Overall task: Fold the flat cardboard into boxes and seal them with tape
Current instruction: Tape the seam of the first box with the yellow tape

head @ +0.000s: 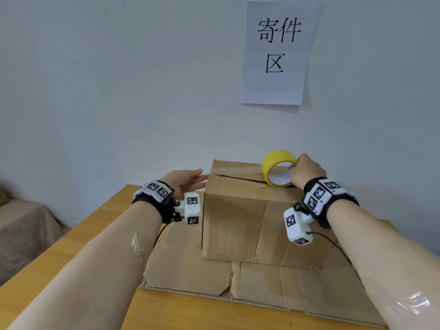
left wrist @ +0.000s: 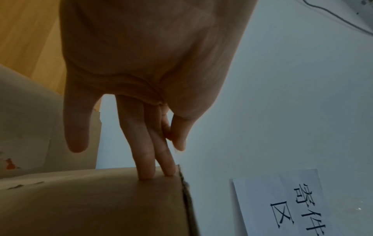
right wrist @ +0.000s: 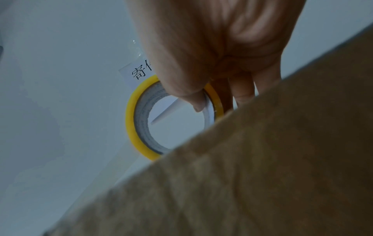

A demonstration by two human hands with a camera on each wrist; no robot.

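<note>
1. One box (head: 257,217) stands folded on a flat cardboard sheet (head: 190,277) that lies on the table (head: 100,234); its top flaps are shut, and the dark seam (head: 238,178) between them looks still bare of tape.
2. Sealing is only starting, I judge: the tape roll (head: 277,167) sits on edge on the box top, at the right part of the seam, and I see no strip laid along it yet. Whether the box's underside is taped, I cannot tell.
3. Left to do, as I judge it: run tape along the seam, cut it, then fold the sheet underneath into its own box.
4. My right hand (head: 307,171) pinches the roll, thumb (right wrist: 193,99) inside the core and the other fingers curled over the yellow outer band.
5. My left hand (head: 188,181) is flat, fingers (left wrist: 145,159) straight and close together, their tips touching the box's left side near the top edge; the thumb stands apart.
6. The seam, the box top's long line, runs left to right across my view, slanting slightly away at the left. The roll's hole faces me and a little to my right.
</note>
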